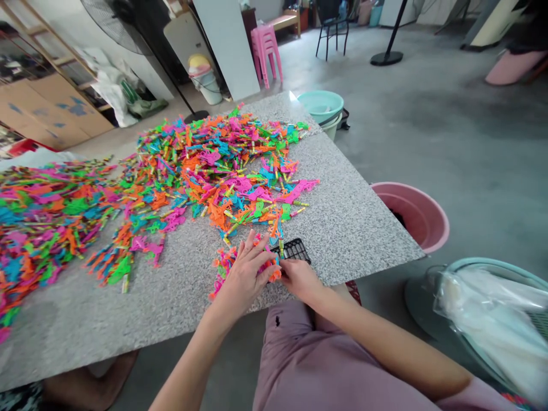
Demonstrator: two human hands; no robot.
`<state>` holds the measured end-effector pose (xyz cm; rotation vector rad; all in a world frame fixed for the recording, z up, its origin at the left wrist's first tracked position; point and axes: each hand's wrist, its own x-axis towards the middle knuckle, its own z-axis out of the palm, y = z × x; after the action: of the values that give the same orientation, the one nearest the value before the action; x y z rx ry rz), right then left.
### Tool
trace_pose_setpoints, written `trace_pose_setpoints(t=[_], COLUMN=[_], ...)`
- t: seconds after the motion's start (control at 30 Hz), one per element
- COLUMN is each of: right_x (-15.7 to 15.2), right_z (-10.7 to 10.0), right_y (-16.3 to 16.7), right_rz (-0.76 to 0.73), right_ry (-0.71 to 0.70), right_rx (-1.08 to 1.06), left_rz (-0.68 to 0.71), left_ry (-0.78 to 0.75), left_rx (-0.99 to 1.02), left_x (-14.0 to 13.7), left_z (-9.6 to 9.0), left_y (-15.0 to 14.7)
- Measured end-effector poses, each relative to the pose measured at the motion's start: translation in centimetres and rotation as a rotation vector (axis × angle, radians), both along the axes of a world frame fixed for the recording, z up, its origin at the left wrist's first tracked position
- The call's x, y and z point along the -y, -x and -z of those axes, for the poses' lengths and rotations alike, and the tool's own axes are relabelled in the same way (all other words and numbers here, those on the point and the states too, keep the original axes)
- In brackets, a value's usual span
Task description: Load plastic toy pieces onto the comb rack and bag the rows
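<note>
My left hand (pixel 245 273) lies over a small heap of pink and orange plastic pieces (pixel 220 267) near the table's front edge. Its fingers are stretched out, with the tips towards a black grid-like basket (pixel 296 249). Just right of it, my right hand (pixel 302 278) is closed in front of the basket, thumb and fingertips together. What it pinches, if anything, is hidden. Beyond both hands spreads a large pile of bright toy guns (pixel 214 154) in pink, orange, green and blue, many with thin yellow-banded sticks among them.
The speckled stone table (pixel 342 228) has its corner at right. On the floor beside it stand a teal basin (pixel 321 103), a pink tub (pixel 436 222) and a basket with clear plastic bags (pixel 492 308). Another person's leg (pixel 92 379) shows under the table at lower left.
</note>
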<state>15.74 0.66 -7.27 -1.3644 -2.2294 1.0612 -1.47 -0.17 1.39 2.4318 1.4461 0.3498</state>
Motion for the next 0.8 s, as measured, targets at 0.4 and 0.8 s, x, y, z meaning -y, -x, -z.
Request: trace_pose_setpoints(t=[0.4,0.8], right_x=[-8.1,-6.3], right_z=[-0.5,1.9], right_y=[0.7,-1.1], right_rz=[0.324,0.096], right_ry=[0.086,0.001], right_rx=[0.089,-0.261], left_rz=[0.020,0.034], left_ry=[0.002,0.014], left_rx=[-0.007,0.006], left_x=[-0.1,0.1], left_z=[-0.2,0.0], left_y=[0.1,0.2])
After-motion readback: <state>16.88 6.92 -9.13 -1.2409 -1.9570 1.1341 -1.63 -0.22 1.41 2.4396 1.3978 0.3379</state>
